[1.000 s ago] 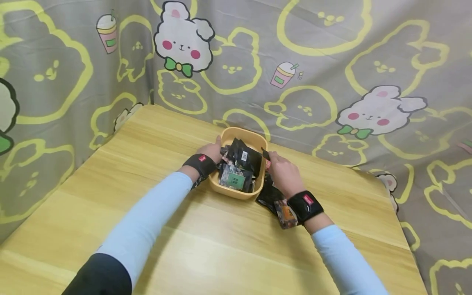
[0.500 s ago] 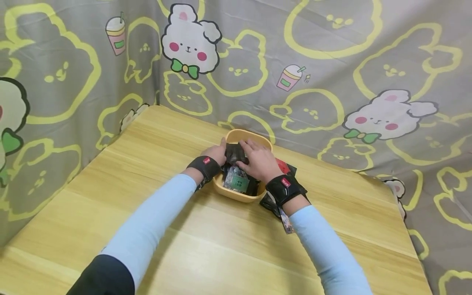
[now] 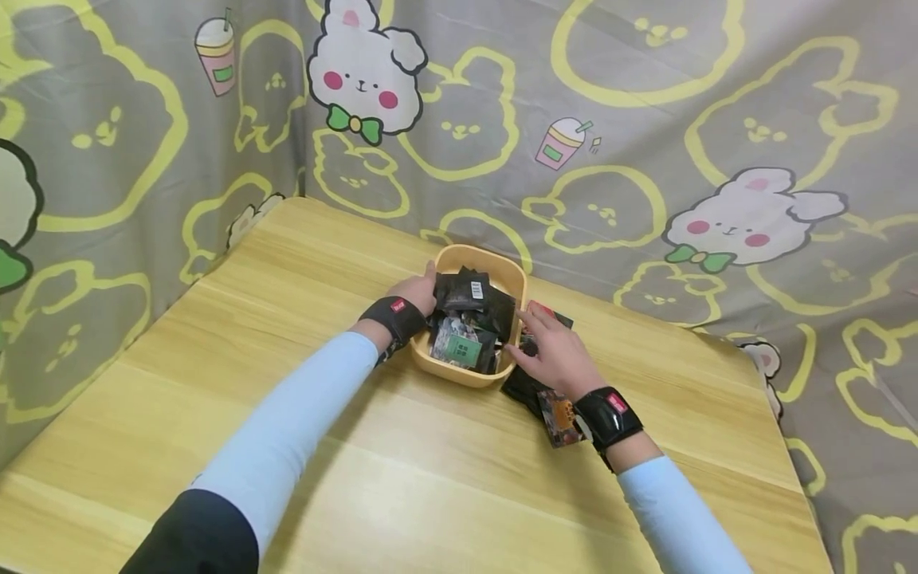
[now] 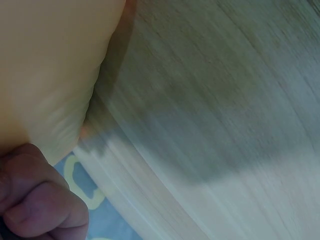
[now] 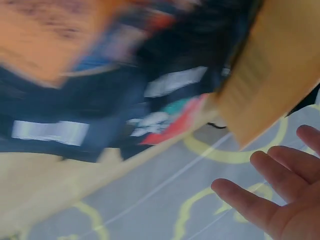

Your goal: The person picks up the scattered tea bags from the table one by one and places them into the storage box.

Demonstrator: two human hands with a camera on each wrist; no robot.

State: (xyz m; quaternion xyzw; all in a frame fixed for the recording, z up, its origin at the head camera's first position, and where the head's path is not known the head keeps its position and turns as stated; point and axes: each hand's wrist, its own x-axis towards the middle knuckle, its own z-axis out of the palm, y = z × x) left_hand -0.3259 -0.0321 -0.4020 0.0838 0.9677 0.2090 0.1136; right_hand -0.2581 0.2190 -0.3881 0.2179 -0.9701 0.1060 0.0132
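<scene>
A yellow-orange plastic bin (image 3: pixel 459 378) stands near the table's back edge with several small black packets (image 3: pixel 464 293) heaped inside. One packet (image 3: pixel 462 349) among them has a green label. My left hand (image 3: pixel 416 296) grips the bin's left side, thumb up at the rim; its curled fingers (image 4: pixel 47 210) show against the outer wall in the left wrist view. Just right of the bin is my right hand (image 3: pixel 562 357), fingers spread and holding nothing. Under and beside it lie more black packets (image 3: pixel 526 389), one with an orange label (image 3: pixel 561 416). They look blurred in the right wrist view.
The wooden table (image 3: pixel 387 486) reaches back to a grey curtain (image 3: pixel 473 183) with yellow outlines and rabbit faces, which hangs along the back and left side. A strip of table lies between the bin and the curtain.
My right hand carried a black packet from the right into the bin, then drew back to the right, fingers now spread. My left hand has stayed at the bin's left side.
</scene>
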